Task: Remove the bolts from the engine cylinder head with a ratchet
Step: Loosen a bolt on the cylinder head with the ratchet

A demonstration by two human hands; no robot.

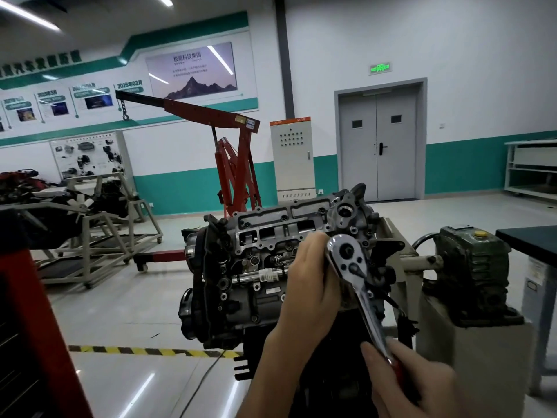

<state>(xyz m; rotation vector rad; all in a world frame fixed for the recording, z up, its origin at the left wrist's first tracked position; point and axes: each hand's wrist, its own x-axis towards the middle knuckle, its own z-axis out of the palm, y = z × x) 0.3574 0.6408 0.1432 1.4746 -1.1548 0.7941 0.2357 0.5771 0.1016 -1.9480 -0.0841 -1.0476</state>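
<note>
Slip risk.
Your left hand [307,285] curls round chrome ratchet [351,267] at grey cast cylinder head [271,236], right hand [422,387] grips red handle [396,368]; tilt it, you slip.

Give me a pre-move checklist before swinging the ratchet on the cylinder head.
1. Right hand grips the ratchet handle: ok.
2. Left hand holds the ratchet's head end: ok.
3. Socket seated on a bolt: cannot tell, hidden behind the ratchet and left hand.
4. Direction lever set to loosen: cannot tell.
5. Cylinder head faces the person, within reach: ok.
</note>
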